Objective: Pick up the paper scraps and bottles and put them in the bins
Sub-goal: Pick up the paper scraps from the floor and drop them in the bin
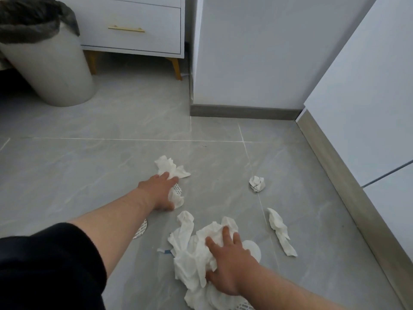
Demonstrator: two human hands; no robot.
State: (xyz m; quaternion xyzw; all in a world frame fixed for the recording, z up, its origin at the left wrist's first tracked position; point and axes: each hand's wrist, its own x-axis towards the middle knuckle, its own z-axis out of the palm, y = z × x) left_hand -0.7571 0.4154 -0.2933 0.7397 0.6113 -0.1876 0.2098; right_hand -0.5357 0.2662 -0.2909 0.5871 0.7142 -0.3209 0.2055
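Note:
White paper scraps lie on the grey tile floor. My left hand (159, 190) reaches forward and curls over a crumpled scrap (171, 168), with another white piece (176, 198) under its palm. My right hand (228, 262) grips a large bunch of crumpled tissue (190, 253) near the bottom middle. A small paper ball (257, 183) and a long twisted scrap (280, 231) lie loose to the right. The white bin (51, 70) with a dark liner stands at the far left. No bottle is in view.
A white drawer cabinet (134, 25) on yellow legs stands behind the bin. White cupboard panels (368, 97) with a grey skirting run along the right. A round patterned white piece (140, 229) peeks from under my left forearm.

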